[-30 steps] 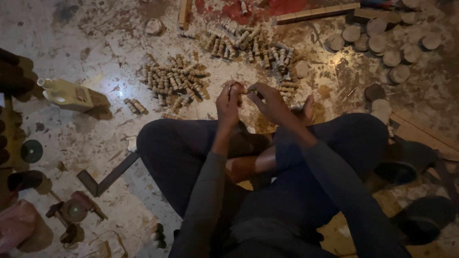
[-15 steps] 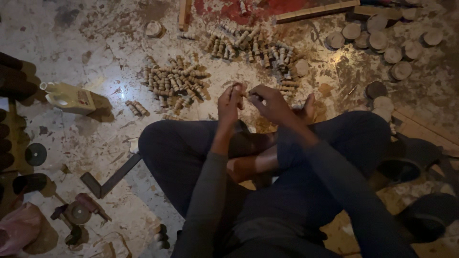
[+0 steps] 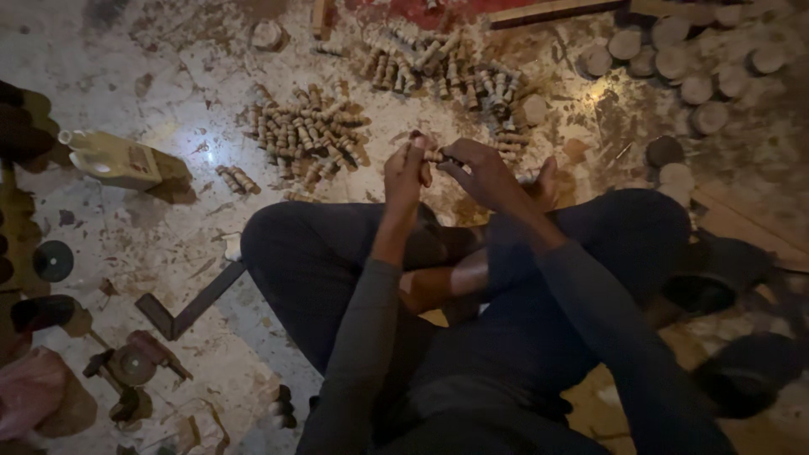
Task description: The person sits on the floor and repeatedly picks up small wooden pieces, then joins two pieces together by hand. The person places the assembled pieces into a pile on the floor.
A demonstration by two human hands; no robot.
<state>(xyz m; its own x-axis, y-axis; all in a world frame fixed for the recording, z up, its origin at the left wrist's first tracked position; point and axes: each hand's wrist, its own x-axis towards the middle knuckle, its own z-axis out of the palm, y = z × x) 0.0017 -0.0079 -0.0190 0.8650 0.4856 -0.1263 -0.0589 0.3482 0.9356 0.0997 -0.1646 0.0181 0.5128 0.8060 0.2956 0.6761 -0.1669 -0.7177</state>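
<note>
- Upper centre: heaps of turned wooden pegs (image 3: 305, 135) crowd the floor beyond both hands.
- Upper right: wooden discs (image 3: 696, 88) obstruct.
- Left centre: bare floor (image 3: 168, 240), passable.

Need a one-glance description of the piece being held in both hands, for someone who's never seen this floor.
A person sits cross-legged on a dusty floor, piles of small turned wooden pegs ahead. Above the knees, the left hand and right hand meet. The one ribbed wooden peg pinched between their fingertips is it: lifted, not lying in a pile.
</note>
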